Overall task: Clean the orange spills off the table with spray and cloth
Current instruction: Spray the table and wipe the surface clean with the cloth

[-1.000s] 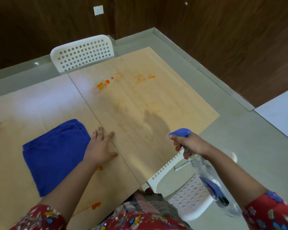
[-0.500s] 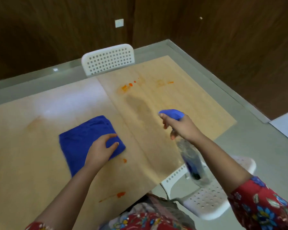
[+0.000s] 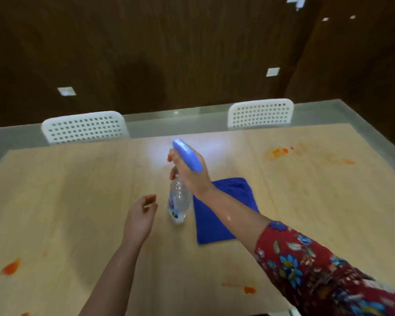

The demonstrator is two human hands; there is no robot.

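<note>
Gripping the spray bottle (image 3: 179,200) — right hand (image 3: 191,176) — left hand (image 3: 139,218) loosely curled, empty

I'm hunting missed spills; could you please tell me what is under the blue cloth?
Only the table shows around the blue cloth; anything beneath is covered, and the right forearm hides part of it.

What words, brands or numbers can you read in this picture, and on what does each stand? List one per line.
None can be read.
Label low on the spray bottle: blue print, too blurred to read.
White wall plates: no lettering can be made out.
</note>
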